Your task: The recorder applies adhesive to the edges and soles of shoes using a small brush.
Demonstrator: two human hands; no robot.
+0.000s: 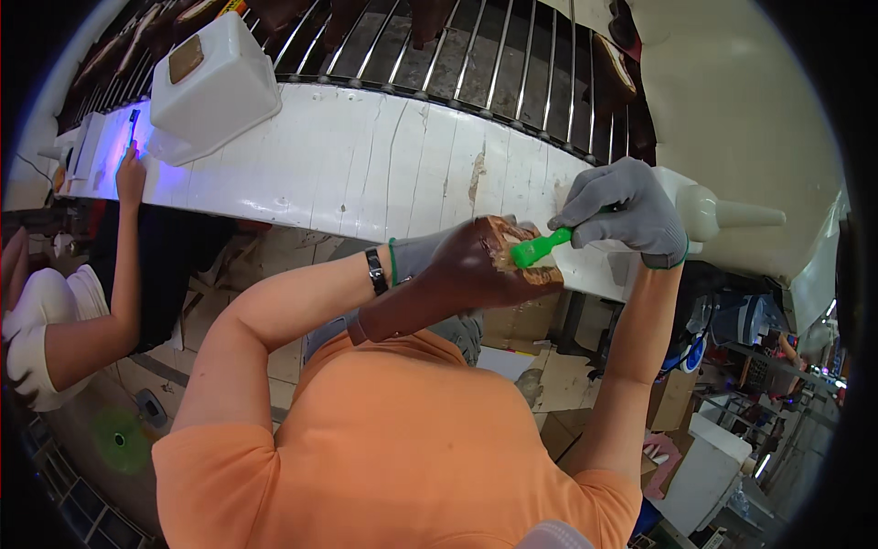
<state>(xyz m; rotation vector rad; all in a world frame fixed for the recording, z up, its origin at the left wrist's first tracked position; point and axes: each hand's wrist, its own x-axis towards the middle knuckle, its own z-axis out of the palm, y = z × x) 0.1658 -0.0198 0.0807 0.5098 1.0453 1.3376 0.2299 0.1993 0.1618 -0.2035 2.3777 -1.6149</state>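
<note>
My left hand (419, 256), in a grey glove, is closed around a dark brown leather boot (448, 279); the boot hides most of its fingers. The boot lies tilted in front of my chest, its shaft pointing to the lower left. Its unsoled underside faces up and right, with a tan, rough surface showing. Pinched in my gloved right hand (631, 206) is a small brush with a green handle (541, 247). The brush's working end is against or just over the boot's underside; contact is hard to tell.
Ahead runs a white, cracked bench (366, 165) with an upturned white plastic tub (215, 87). Behind it, a metal-bar rack (476, 64) carries other brown boots. A white nozzle bottle (709, 212) is beside my right wrist. At left, a co-worker's arm (128, 229) reaches into blue light.
</note>
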